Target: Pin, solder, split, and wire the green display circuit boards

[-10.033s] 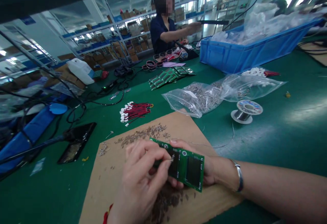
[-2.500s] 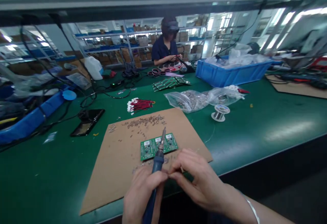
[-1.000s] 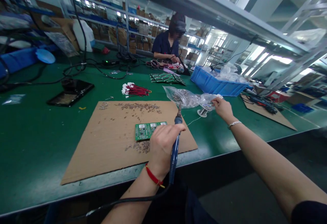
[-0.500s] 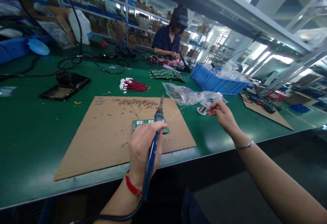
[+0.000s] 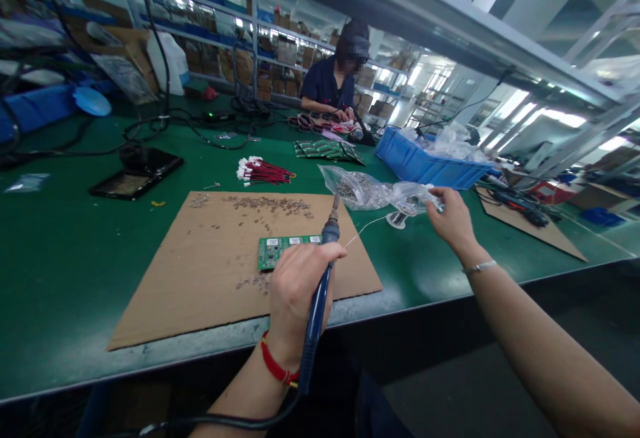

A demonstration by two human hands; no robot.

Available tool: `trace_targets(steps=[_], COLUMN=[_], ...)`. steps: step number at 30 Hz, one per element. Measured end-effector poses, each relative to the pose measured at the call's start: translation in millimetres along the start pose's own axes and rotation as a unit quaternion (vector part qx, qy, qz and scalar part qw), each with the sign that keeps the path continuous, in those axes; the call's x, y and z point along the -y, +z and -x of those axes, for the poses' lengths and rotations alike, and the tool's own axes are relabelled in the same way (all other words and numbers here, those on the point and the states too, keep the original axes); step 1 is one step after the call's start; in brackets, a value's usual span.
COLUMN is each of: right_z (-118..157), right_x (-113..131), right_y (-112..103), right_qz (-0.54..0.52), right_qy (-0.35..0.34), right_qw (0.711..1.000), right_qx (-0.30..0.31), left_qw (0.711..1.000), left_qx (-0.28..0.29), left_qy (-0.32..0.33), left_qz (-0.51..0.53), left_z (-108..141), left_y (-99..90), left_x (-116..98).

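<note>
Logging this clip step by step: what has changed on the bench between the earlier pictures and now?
The circuit board, once held in both hands, now lies on the cardboard. The left hand took up the soldering iron. The right hand reached out beside the solder spool, drawing wire. The parts bag and blue bin stayed put.
</note>
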State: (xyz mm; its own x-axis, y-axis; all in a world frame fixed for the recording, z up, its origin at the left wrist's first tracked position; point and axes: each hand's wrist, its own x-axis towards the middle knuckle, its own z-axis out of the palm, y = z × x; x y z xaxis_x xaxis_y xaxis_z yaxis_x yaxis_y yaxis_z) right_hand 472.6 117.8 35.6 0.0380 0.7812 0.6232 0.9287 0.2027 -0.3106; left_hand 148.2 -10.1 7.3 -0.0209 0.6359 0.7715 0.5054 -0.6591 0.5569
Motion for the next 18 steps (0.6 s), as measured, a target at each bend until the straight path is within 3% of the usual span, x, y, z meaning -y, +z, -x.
trace_targets(steps=[5, 6, 8, 9, 10, 13, 15, 17, 18], right_z=[105, 123, 147, 153, 156, 151, 144, 141, 140], right_x=[10, 16, 34, 47, 62, 123, 167, 205, 219], right_y=[-45, -52, -63, -67, -71, -71, -58, -38, -27], right_qz=[-0.019, -0.030, -0.054, -0.038, -0.011, 0.020, -0.081, -0.201, -0.260], right_qy=[0.037, 0.046, 0.070, 0.054, 0.020, -0.049, -0.108, -0.145, -0.131], right_qw=[0.999, 0.998, 0.985, 0.979, 0.979, 0.994, 0.987, 0.955, 0.934], right_qx=[0.011, 0.036, 0.147, 0.195, 0.204, 0.096, 0.084, 0.166, 0.208], left_qw=[0.999, 0.999, 0.999, 0.999, 0.999, 0.996, 0.995, 0.995, 0.995], left_qx=[-0.028, -0.035, -0.037, -0.028, -0.014, 0.018, 0.016, -0.001, -0.009], left_qy=[-0.014, -0.016, -0.017, -0.015, -0.010, 0.010, 0.009, -0.003, -0.009], left_qz=[-0.007, -0.015, -0.031, -0.040, -0.050, -0.082, -0.094, -0.101, -0.103], left_z=[12, 16, 25, 29, 33, 42, 47, 53, 56], left_y=[-22.8, -29.4, -42.4, -48.2, -53.2, -62.1, -64.3, -66.6, -68.8], left_x=[2, 3, 5, 5, 5, 2, -2, -4, -4])
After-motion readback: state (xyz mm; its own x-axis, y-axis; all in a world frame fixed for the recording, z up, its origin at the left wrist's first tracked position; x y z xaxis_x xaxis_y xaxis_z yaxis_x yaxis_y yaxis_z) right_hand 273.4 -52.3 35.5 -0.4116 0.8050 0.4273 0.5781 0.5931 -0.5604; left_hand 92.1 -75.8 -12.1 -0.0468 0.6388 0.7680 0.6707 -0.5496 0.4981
